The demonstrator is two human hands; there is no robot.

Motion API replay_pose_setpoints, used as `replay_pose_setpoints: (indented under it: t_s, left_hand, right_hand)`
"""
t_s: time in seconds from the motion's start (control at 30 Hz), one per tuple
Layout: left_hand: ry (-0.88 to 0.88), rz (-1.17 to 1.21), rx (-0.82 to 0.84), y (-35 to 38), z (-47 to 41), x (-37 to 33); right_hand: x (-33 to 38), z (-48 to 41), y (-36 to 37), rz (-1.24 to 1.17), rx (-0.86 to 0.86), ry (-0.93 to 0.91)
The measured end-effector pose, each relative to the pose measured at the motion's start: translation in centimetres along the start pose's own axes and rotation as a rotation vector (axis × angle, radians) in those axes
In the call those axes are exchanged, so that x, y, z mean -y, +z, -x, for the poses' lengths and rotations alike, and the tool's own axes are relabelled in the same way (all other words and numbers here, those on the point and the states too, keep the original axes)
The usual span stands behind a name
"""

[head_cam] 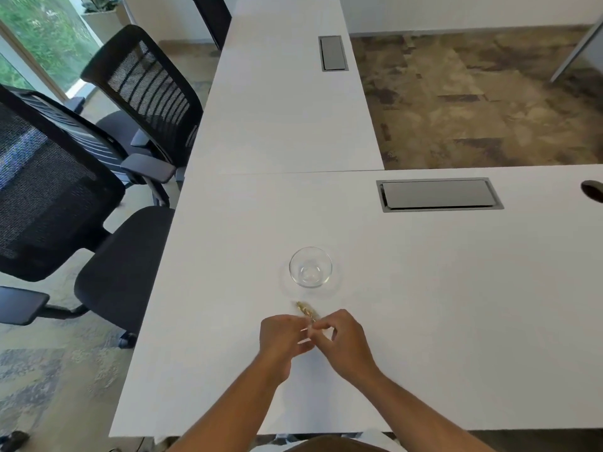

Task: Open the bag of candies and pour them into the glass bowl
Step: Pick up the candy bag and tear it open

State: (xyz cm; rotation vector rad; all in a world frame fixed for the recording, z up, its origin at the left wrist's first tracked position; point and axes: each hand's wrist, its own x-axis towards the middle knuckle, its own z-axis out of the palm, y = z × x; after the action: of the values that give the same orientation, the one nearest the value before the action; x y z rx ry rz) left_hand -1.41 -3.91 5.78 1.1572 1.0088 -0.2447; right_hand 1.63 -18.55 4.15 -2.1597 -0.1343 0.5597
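A small clear glass bowl (310, 267) stands upright on the white table (424, 305), with nothing inside it. Just in front of it, both my hands pinch a small yellowish candy bag (306, 310), seen edge-on. My left hand (283, 337) grips the bag's near left side, and my right hand (342, 337) holds its right side with thumb and forefinger. Most of the bag is hidden between my fingers. The bag's far end sticks out toward the bowl, a short gap away from it.
Two grey cable hatches are set into the desks, one (439, 194) at right and one (332, 53) farther back. Black mesh office chairs (65, 190) crowd the table's left edge. A dark grommet hole (592, 190) sits at far right.
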Motion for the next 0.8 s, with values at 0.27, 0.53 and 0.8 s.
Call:
replay_pose_setpoints:
  t_s: [0.27,0.53,0.8]
  left_hand:
    - [0.079,-0.126,0.1,-0.7,1.3,-1.1]
    - [0.194,-0.329,0.122,-0.3,2.1,-1.5]
    - [0.256,-0.523,0.003,0.5,2.2,-1.3]
  right_hand:
    - [1.7,-0.7,-2.3,-0.03,0.086,0.044]
    - [2.1,-1.0,-3.0,0.016,0.064,0.047]
    - [2.8,-0.8,-3.4,0.054,0.029,-0.014]
